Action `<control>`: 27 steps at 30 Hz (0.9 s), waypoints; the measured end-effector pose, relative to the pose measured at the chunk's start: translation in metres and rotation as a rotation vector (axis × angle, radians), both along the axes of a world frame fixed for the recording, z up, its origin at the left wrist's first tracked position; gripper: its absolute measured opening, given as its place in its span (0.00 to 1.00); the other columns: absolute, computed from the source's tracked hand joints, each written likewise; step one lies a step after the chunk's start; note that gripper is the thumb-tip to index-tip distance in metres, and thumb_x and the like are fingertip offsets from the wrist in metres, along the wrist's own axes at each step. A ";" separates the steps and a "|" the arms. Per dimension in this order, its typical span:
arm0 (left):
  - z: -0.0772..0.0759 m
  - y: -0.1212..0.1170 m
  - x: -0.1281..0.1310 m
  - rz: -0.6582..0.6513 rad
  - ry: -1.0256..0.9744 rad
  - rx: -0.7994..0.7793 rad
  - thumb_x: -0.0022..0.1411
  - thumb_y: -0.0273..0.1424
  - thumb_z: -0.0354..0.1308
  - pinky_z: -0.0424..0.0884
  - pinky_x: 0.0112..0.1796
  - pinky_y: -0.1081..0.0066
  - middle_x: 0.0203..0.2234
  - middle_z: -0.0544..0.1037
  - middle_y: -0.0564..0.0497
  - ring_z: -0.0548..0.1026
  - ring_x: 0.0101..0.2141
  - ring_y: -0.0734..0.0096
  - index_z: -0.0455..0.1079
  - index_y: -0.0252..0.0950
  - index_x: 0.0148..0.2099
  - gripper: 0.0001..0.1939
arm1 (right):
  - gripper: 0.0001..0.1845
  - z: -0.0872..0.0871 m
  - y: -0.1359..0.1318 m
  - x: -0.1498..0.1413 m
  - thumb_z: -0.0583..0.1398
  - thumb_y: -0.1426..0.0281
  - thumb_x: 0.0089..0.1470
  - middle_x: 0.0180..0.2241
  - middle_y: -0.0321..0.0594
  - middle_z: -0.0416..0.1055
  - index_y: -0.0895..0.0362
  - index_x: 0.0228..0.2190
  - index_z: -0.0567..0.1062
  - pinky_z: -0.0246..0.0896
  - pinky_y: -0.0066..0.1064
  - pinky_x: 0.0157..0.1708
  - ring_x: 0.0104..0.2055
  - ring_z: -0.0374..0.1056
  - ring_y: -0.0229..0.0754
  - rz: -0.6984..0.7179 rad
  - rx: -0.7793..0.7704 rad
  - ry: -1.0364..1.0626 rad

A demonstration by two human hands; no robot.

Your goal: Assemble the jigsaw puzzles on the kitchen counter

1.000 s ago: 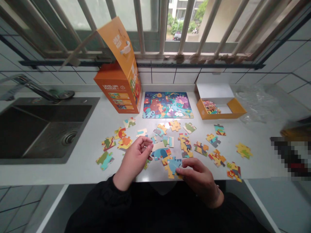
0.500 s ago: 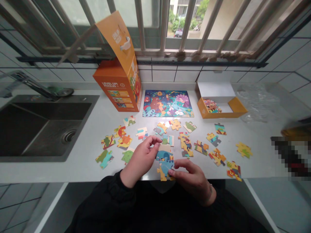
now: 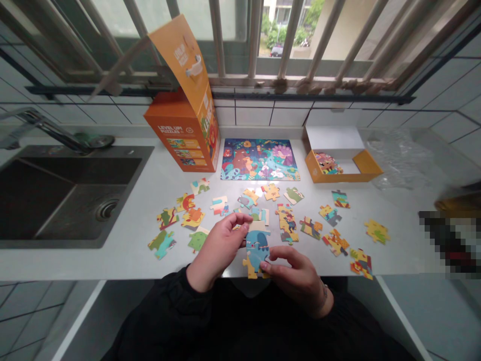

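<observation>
My left hand (image 3: 221, 246) is closed on the left edge of a puzzle piece with a blue elephant's head (image 3: 257, 237). Below it, a blue and yellow puzzle piece (image 3: 256, 261) is pinched between the thumb and fingers of my right hand (image 3: 300, 277). The two pieces meet edge to edge near the counter's front, their pictures lined up; whether they are locked together I cannot tell. Left of my left hand lies a green puzzle piece (image 3: 197, 241), partly hidden by it. Joined yellow pieces with a figure in a hat (image 3: 287, 224) lie beyond my right hand.
Several loose puzzle pieces are spread over the white counter (image 3: 130, 263). A finished dark-blue puzzle (image 3: 260, 159) lies at the back, between an orange box (image 3: 184, 133) and an open yellow box (image 3: 330, 176) holding pieces. Clear plastic wrapping (image 3: 398, 158) is at right, a sink (image 3: 124, 195) at left.
My right hand has moved left, bringing the blue and yellow piece against the elephant's-head piece. My left hand has shifted slightly right with its piece, uncovering the green piece.
</observation>
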State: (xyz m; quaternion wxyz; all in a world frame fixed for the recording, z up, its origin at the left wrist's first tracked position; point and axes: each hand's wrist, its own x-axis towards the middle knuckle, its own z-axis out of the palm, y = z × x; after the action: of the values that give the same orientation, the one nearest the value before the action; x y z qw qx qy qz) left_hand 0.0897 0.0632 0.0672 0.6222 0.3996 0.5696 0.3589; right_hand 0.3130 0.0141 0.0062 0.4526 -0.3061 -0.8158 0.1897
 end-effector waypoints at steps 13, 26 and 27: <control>0.002 -0.002 0.002 0.038 -0.026 0.020 0.66 0.38 0.66 0.79 0.37 0.70 0.40 0.82 0.51 0.81 0.35 0.69 0.78 0.39 0.50 0.13 | 0.12 -0.002 -0.002 0.003 0.67 0.81 0.64 0.44 0.44 0.74 0.57 0.46 0.84 0.77 0.26 0.41 0.41 0.77 0.38 0.007 -0.005 0.022; 0.002 -0.001 0.004 0.036 -0.078 0.004 0.66 0.37 0.66 0.81 0.39 0.69 0.42 0.82 0.50 0.81 0.38 0.69 0.78 0.39 0.51 0.13 | 0.15 -0.008 -0.003 0.007 0.66 0.80 0.65 0.45 0.43 0.75 0.52 0.49 0.83 0.79 0.29 0.40 0.41 0.77 0.39 0.015 -0.041 -0.011; 0.002 -0.001 0.004 0.036 -0.072 0.004 0.66 0.37 0.66 0.81 0.39 0.69 0.42 0.82 0.50 0.81 0.37 0.69 0.78 0.39 0.51 0.13 | 0.15 -0.007 -0.003 0.008 0.66 0.80 0.65 0.45 0.43 0.75 0.52 0.49 0.83 0.79 0.29 0.40 0.41 0.77 0.39 0.008 -0.031 -0.017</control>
State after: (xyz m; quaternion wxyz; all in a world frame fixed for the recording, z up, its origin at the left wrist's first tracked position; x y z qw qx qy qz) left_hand 0.0936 0.0625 0.0694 0.6349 0.3772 0.5531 0.3856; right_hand 0.3206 0.0116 -0.0005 0.4399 -0.3116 -0.8178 0.2017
